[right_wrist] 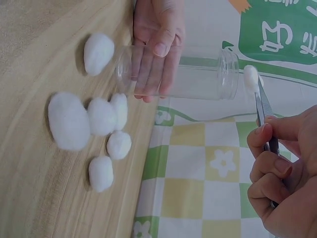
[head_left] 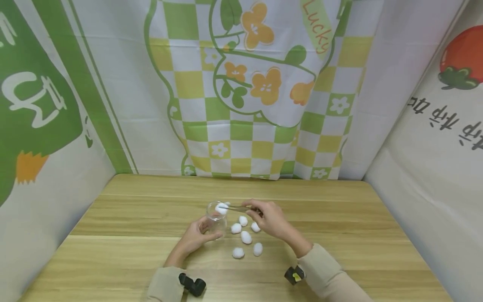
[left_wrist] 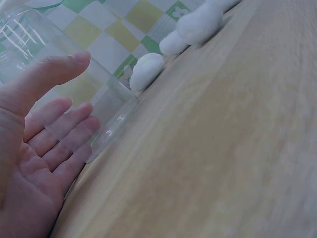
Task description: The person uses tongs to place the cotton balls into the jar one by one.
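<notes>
Clock centred on the jar, head view; 12 o'clock points away from the person.

10 o'clock, far left: cloth wall (head_left: 94, 46) with green print. 7 to 8 o'clock: beige left sleeve (head_left: 166, 285), black wrist device (head_left: 192, 285) beside it.

8 o'clock, against the jar: left hand (head_left: 198, 235). Grip clamped on the jar, thumb on one side, fingers round the other.

Centre: clear jar (head_left: 217, 226), upright on the wooden table (head_left: 113, 251), mouth up. Base sits at the tabletop; contact cannot be told for certain.

12 o'clock, at the jar's mouth: held cotton ball (right_wrist: 251, 77). Right wrist view puts it just above the rim with a slight gap, at the tips of the tweezers (head_left: 238, 208), which run from it toward 3 o'clock.

3 to 5 o'clock: six loose white cotton balls (head_left: 246, 237) on the table, spread loosely. Three lie near 3 o'clock, two near 4, one near 5.

12 to 1 o'clock, beyond the table: checked cloth (head_left: 241, 147), green, yellow and white.

3 o'clock: right hand (head_left: 271, 218). Grip together on the tweezers, pinched between thumb and fingers.

4 o'clock: second wrist device (head_left: 294, 275), then right sleeve (head_left: 324, 268). 2 o'clock, far right: cloth with tomato print (head_left: 462, 58).
</notes>
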`<state>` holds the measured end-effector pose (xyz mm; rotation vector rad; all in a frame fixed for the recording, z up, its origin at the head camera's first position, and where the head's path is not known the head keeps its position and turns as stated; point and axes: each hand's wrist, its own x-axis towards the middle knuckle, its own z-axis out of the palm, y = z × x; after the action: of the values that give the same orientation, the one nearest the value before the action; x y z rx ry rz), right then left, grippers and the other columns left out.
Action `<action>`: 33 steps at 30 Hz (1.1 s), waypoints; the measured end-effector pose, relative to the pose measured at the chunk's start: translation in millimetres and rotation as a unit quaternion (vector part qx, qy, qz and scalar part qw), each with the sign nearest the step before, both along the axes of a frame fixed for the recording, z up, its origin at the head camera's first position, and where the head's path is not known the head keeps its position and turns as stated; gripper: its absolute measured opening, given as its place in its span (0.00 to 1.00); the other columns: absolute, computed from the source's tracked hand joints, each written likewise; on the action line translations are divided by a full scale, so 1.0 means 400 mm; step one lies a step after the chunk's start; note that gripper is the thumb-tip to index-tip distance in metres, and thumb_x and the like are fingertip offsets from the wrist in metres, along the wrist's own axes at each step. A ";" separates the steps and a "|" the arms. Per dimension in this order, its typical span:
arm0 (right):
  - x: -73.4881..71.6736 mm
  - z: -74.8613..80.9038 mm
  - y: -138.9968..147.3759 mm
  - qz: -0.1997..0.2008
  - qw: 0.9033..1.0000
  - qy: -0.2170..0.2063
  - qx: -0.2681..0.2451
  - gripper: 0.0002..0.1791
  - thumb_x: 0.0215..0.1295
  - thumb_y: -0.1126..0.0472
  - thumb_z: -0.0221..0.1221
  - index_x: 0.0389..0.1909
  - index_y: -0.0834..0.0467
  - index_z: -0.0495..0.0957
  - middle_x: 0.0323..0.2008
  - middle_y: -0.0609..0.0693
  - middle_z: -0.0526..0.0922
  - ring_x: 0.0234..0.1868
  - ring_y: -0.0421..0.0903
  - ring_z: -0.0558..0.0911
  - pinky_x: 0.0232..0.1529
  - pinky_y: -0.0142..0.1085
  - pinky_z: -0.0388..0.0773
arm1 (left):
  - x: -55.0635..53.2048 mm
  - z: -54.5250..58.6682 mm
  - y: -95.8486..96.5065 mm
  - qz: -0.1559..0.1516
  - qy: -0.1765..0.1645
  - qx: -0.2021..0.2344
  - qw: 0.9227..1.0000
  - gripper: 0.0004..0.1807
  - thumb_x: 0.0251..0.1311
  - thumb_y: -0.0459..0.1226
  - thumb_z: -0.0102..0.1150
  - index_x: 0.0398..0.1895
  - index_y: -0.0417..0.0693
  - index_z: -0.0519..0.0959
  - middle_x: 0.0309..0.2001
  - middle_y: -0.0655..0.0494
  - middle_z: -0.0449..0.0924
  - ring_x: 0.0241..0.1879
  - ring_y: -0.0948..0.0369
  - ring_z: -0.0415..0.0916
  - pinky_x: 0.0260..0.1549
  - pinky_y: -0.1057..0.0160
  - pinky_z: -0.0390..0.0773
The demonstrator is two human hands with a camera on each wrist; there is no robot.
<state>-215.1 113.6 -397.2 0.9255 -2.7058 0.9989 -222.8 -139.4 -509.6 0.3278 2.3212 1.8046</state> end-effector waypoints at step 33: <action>-0.001 -0.010 -0.018 -0.005 1.000 -0.006 -0.004 0.13 0.67 0.64 0.57 0.50 0.57 0.79 0.29 0.53 0.87 0.20 0.29 0.68 0.20 0.21 0.66 | -0.003 -0.002 -0.003 -0.018 0.005 0.017 1.000 0.34 0.54 0.37 0.68 0.66 0.43 0.68 0.67 0.42 0.70 0.71 0.42 0.61 0.74 0.41 0.57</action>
<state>-215.4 106.3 -401.3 0.9072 -2.7114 1.0171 -224.2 -140.6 -510.3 0.3821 2.2783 1.8325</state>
